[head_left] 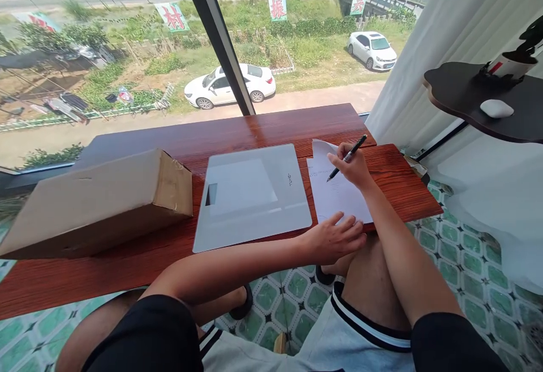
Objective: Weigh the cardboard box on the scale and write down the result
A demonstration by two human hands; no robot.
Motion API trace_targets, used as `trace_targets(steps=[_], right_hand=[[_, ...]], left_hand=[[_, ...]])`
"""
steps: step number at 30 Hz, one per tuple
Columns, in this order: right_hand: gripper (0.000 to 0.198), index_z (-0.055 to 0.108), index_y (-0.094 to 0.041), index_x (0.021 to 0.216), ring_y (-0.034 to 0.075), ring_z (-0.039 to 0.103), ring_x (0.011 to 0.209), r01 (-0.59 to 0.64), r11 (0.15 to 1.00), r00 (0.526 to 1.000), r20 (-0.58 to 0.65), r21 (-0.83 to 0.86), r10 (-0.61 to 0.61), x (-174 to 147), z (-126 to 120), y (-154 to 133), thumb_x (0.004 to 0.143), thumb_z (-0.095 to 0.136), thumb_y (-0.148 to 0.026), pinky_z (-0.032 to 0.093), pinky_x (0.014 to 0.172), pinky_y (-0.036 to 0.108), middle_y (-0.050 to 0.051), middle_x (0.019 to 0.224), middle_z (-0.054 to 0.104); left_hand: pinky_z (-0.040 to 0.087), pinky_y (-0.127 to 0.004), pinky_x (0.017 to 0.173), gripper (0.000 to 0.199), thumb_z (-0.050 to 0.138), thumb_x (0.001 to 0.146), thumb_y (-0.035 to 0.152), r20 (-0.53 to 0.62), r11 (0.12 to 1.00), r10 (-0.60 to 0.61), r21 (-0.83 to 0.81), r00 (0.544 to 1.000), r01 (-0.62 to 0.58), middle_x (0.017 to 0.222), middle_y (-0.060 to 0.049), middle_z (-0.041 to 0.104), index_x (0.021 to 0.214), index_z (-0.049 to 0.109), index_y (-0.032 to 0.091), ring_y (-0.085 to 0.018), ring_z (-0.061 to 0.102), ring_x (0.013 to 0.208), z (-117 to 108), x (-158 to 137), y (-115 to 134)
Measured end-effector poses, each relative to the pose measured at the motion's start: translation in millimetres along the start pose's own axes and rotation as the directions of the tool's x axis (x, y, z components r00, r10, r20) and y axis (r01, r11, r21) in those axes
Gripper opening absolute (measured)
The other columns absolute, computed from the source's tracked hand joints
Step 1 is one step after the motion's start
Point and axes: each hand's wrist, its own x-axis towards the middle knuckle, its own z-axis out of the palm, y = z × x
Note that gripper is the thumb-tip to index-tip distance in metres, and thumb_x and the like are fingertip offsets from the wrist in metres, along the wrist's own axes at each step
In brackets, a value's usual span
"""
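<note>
My right hand is closed around a black pen, whose tip points down at a white sheet of paper. Faint lines of writing show on the upper part of the sheet. Along the paper's lower edge lies my left hand, fingers stretched out and spread, resting on the sheet near the table edge. Just left of the paper is a flat white glass bathroom scale with a small dark display window. My left forearm passes in front of the scale's near edge.
A closed cardboard box sits on the left of the reddish wooden table. To the right, a dark shelf carries a plant pot and a white computer mouse. A white curtain hangs beside the window.
</note>
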Motion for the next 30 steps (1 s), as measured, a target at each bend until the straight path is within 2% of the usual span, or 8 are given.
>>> trace_targets(steps=[2,5,9,12,14,18,23,30], right_hand=[[0.047,0.035,-0.019,0.061,0.009,0.03,0.056,0.041,0.999,0.999,-0.031,0.015,-0.041,0,5,2,0.082,0.071,-0.042,0.026,0.055,0.027,-0.003,0.06,0.031],[0.05,0.041,-0.02,0.065,0.009,0.035,0.048,-0.024,0.993,0.998,-0.063,0.116,0.032,-3,11,4,0.086,0.064,-0.059,0.029,0.049,0.026,-0.004,0.054,0.035],[0.074,0.065,-0.017,0.099,0.015,0.057,0.051,-0.17,0.966,0.985,0.027,0.193,0.168,-7,14,7,0.093,0.026,-0.08,0.039,0.046,0.025,0.002,0.056,0.056],[0.076,0.067,-0.015,0.103,0.018,0.067,0.063,-0.213,0.967,0.975,0.095,0.142,0.201,-8,15,8,0.086,0.04,-0.084,0.044,0.046,0.024,0.008,0.074,0.068],[0.066,0.067,-0.016,0.092,0.019,0.068,0.067,-0.207,0.973,0.974,0.109,0.099,0.197,-8,16,9,0.079,0.057,-0.08,0.048,0.048,0.025,0.01,0.08,0.07],[0.045,0.057,-0.019,0.07,0.014,0.058,0.051,-0.082,0.996,0.996,0.033,-0.02,0.082,-10,21,11,0.081,0.07,-0.06,0.046,0.048,0.025,0.002,0.058,0.06],[0.036,0.056,-0.019,0.076,0.013,0.05,0.039,-0.133,0.991,0.988,0.082,0.015,0.131,-13,24,16,0.094,0.053,-0.051,0.038,0.038,0.024,-0.002,0.049,0.053],[0.036,0.043,-0.021,0.066,0.013,0.049,0.036,-0.13,0.991,0.982,0.137,-0.03,0.133,-15,25,19,0.088,0.063,-0.04,0.036,0.036,0.023,-0.004,0.046,0.05]], left_hand=[[0.04,-0.041,0.098,0.042,0.051,0.088,0.022,-0.006,1.0,0.0,-0.018,1.0,-0.001,0.138,-0.016,0.054,0.13,0.054,0.017,-0.026,0.052,0.119,2,0,0],[0.04,-0.042,0.098,0.042,0.054,0.086,0.023,-0.018,0.999,-0.004,-0.038,1.0,0.003,0.137,-0.016,0.053,0.128,0.055,0.017,-0.027,0.051,0.119,4,0,0],[0.04,-0.042,0.097,0.044,0.054,0.086,0.024,-0.024,0.999,-0.003,-0.037,1.0,0.002,0.136,-0.016,0.054,0.129,0.054,0.018,-0.027,0.051,0.118,5,1,1],[0.04,-0.042,0.096,0.044,0.054,0.086,0.023,-0.032,0.999,-0.006,-0.034,0.999,0.005,0.134,-0.016,0.055,0.13,0.053,0.018,-0.027,0.051,0.117,5,1,1],[0.04,-0.042,0.096,0.045,0.054,0.085,0.022,-0.032,0.999,-0.006,-0.042,0.999,0.005,0.134,-0.016,0.054,0.13,0.052,0.018,-0.027,0.051,0.118,5,0,1],[0.039,-0.041,0.097,0.044,0.05,0.086,0.021,-0.015,0.998,-0.01,-0.058,1.0,0.009,0.134,-0.014,0.054,0.13,0.051,0.018,-0.027,0.051,0.119,5,0,1],[0.039,-0.041,0.097,0.042,0.045,0.089,0.022,-0.02,0.998,-0.013,-0.062,1.0,0.011,0.134,-0.014,0.054,0.131,0.051,0.018,-0.026,0.05,0.118,5,0,1],[0.039,-0.042,0.097,0.045,0.051,0.085,0.023,-0.05,0.998,-0.007,-0.068,0.999,0.003,0.132,-0.015,0.054,0.13,0.051,0.017,-0.028,0.051,0.117,8,0,1]])
